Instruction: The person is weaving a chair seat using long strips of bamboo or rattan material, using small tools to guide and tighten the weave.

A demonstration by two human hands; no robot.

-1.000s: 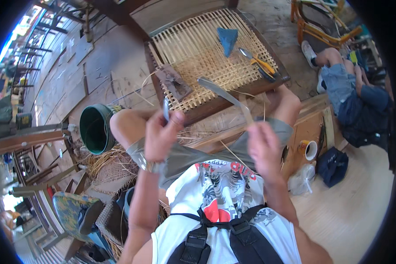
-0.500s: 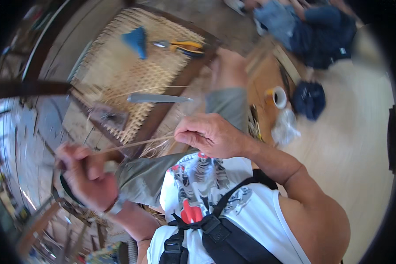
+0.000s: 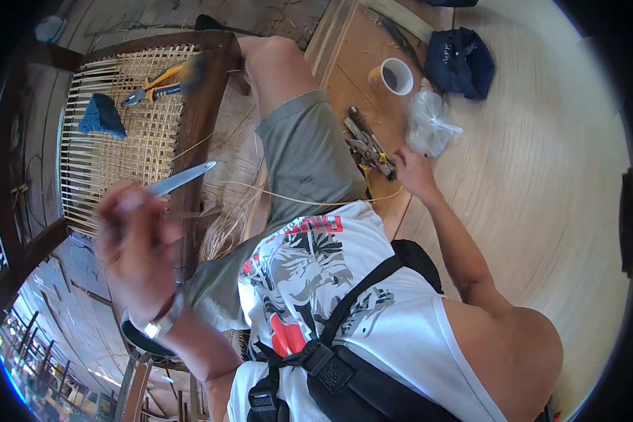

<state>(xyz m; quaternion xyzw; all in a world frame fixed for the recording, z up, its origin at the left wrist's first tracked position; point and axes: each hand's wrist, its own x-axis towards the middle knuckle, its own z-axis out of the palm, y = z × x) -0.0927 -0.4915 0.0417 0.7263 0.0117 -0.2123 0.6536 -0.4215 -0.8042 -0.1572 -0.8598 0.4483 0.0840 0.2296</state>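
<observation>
Earlier, both hands held strand taut between them; now hands well apart, cane strand (image 3: 309, 203) crossing thigh at centre, end near right hand (image 3: 415, 172). Right hand now at 2 o'clock, fingers partly curled beside hand tools (image 3: 371, 149); cannot tell whether grip holds anything. Left hand (image 3: 141, 253), near 9 o'clock, blurred, beside knife (image 3: 183, 178); grip unclear.

Near, your white sleeveless shirt (image 3: 299, 257) flashes red, grey and black print above olive-grey cloth shorts (image 3: 304, 155)! To your left, a silver metal knife blade (image 3: 183, 178); far left, a straw-yellow cane seat (image 3: 150, 144), open-checked, a blue wedge-shaped pad (image 3: 103, 116); far right, a navy fabric cap (image 3: 460, 65).
</observation>
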